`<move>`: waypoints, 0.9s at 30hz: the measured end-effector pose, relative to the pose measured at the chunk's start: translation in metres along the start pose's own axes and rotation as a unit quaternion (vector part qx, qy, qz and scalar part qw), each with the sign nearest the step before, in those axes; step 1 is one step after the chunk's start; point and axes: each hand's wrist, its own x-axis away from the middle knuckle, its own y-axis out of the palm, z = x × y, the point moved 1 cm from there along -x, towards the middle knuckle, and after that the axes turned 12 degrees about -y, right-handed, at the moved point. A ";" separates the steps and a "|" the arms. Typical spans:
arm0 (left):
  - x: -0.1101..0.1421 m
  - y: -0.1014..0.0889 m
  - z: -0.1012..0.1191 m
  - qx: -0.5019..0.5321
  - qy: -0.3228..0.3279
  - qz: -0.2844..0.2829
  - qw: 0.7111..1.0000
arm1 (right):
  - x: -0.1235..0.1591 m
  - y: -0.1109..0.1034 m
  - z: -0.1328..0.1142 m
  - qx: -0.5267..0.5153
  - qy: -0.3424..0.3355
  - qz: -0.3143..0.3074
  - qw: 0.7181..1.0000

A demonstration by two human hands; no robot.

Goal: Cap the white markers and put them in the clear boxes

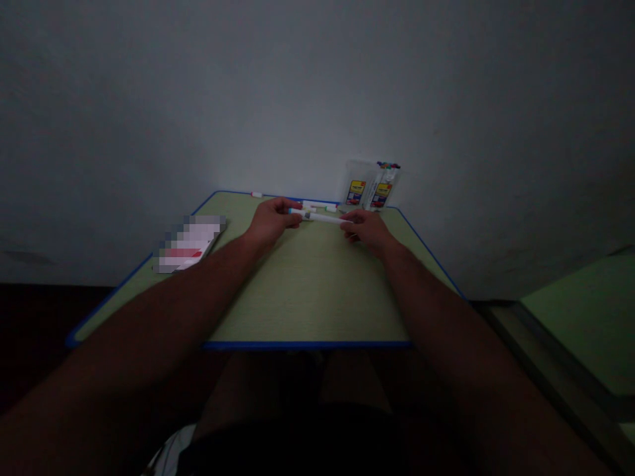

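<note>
White marker (325, 218) looks blurred; right fingers (354, 215) partly hide one end.

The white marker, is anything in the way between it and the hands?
Nothing visible is: the left hand and right hand hold the white marker near opposite ends. Other markers lie beyond it.

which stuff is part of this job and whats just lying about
Seems part of it:
White pen, held by the left hand and right hand
Loose pens behind it
Clear case and case of pens

Seems separate:
Flat pixelated thing, left
Green panel, far right
</note>
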 end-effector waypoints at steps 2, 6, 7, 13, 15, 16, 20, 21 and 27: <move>0.000 0.000 0.000 -0.005 0.002 0.002 1.000 | 0.000 0.000 0.000 -0.001 -0.002 -0.001 1.000; 0.001 0.001 0.000 -0.014 0.003 0.000 1.000 | 0.000 0.000 0.001 -0.004 -0.011 -0.008 1.000; 0.001 0.001 -0.001 -0.015 0.003 -0.002 1.000 | 0.000 0.000 0.001 -0.004 -0.013 -0.009 1.000; -0.001 0.000 -0.002 -0.018 0.005 -0.004 1.000 | 0.000 0.000 0.002 -0.012 -0.022 -0.020 0.999; 0.000 0.001 -0.001 -0.017 0.004 -0.005 1.000 | 0.000 0.000 0.001 -0.015 -0.021 -0.018 1.000; 0.001 0.001 -0.001 -0.016 0.004 -0.006 1.000 | 0.000 0.001 0.000 -0.015 -0.019 -0.018 1.000; 0.002 0.001 0.000 -0.008 -0.001 -0.003 1.000 | 0.000 0.000 -0.001 -0.015 -0.010 -0.009 1.000; 0.002 0.001 0.000 -0.003 -0.005 -0.001 1.000 | 0.000 -0.001 -0.001 -0.017 -0.009 -0.005 1.000; 0.001 0.000 0.002 0.021 -0.027 0.008 0.999 | 0.000 -0.003 -0.002 -0.029 0.009 0.013 0.999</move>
